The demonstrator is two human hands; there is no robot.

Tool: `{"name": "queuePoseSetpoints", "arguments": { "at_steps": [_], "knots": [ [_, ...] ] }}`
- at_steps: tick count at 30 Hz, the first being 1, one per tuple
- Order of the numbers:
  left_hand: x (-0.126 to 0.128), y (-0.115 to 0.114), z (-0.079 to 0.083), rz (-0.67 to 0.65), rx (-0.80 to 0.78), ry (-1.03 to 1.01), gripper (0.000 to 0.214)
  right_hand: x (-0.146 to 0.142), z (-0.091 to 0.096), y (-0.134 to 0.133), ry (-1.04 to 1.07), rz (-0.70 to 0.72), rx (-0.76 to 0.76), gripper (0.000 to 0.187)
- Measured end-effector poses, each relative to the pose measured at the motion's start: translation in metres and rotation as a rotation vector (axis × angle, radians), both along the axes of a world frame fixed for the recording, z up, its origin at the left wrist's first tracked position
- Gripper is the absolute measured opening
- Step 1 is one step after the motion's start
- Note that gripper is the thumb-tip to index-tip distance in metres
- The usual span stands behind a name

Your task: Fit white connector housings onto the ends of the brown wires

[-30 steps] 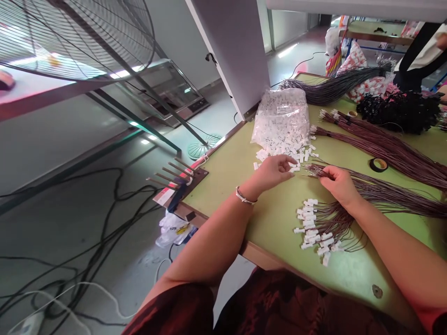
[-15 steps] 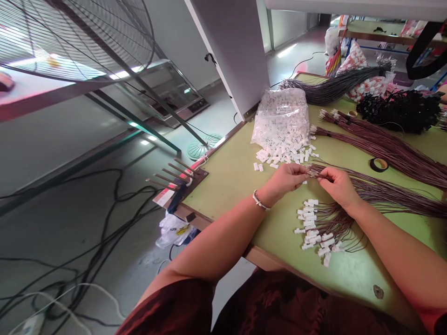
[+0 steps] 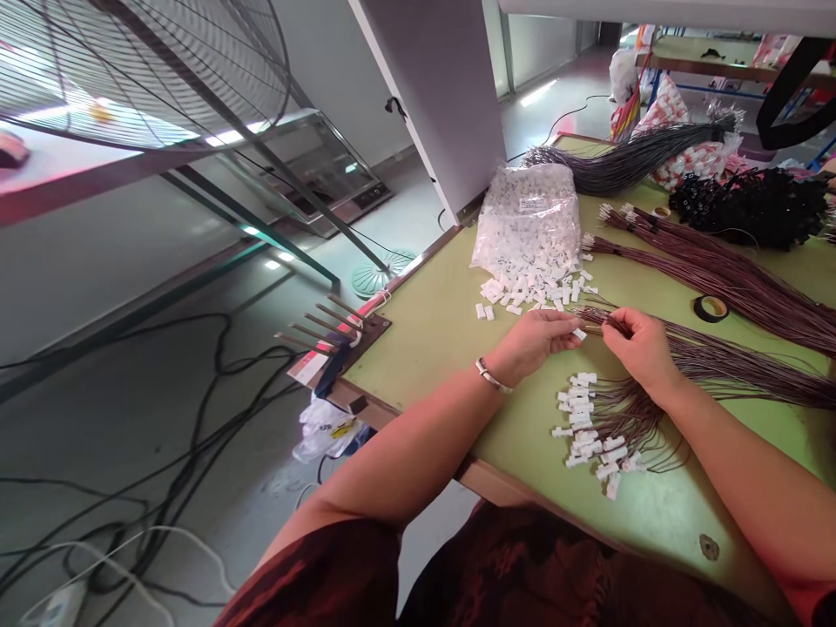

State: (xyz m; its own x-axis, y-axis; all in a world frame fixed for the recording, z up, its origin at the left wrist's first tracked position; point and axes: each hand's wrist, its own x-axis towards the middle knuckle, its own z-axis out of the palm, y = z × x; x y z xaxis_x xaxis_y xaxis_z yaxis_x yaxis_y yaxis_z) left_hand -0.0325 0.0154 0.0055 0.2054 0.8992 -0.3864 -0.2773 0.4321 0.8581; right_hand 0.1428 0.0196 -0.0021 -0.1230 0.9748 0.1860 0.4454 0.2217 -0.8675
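Note:
My left hand [image 3: 532, 341] pinches a small white plastic connector [image 3: 578, 333] between thumb and fingertips. Just to its right, my right hand [image 3: 640, 348] is closed on a thin brown wire [image 3: 594, 326], whose metal tip points at the connector. Whether tip and connector touch is too small to tell. Beneath and behind the hands runs a bundle of brown wires [image 3: 724, 353]. Nearer to me lie several wires ending in white connectors [image 3: 578, 409]. Loose white connectors [image 3: 522, 289] spill from a clear plastic bag [image 3: 528, 218] beyond my left hand.
More brown wire bundles [image 3: 705, 266], a roll of black tape [image 3: 710, 308], grey wires [image 3: 627, 161] and a black heap [image 3: 748, 209] lie on the green table [image 3: 431, 348]. A peg rack [image 3: 346, 335] sits at its left edge. A fan [image 3: 144, 70] stands left.
My hands have moved slightly apart. The white connector now shows at my left fingertips, and a single wire tip sticks out from my right hand.

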Motion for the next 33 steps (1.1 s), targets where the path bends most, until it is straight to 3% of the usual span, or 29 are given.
{"name": "queuePoseSetpoints", "arguments": {
  "at_steps": [4,11,14,17,20,26,33],
  "knots": [
    [-0.004,0.003,-0.001,0.071,-0.044,-0.165,0.012,0.0,0.003,-0.001,0.017,-0.004,-0.022,0.014],
    [-0.004,0.002,-0.001,-0.013,-0.069,-0.157,0.009,0.0,0.0,-0.002,-0.012,0.004,-0.003,0.012],
    [-0.003,-0.001,0.0,-0.043,-0.005,-0.091,0.002,0.0,-0.001,-0.002,-0.023,-0.018,0.019,0.01],
    [0.001,-0.003,0.0,-0.037,0.135,0.064,0.012,0.001,-0.005,-0.002,-0.066,-0.018,0.07,0.007],
    [0.006,-0.004,-0.002,0.002,0.201,0.11,0.009,0.002,-0.008,-0.003,-0.107,0.019,0.117,0.007],
    [0.01,-0.003,-0.007,-0.004,0.057,-0.09,0.012,0.003,-0.007,-0.002,-0.032,0.07,0.052,0.01],
    [0.006,-0.002,-0.005,-0.03,0.028,-0.11,0.013,0.006,-0.003,0.0,0.06,0.103,0.018,0.013]
  ]
}}
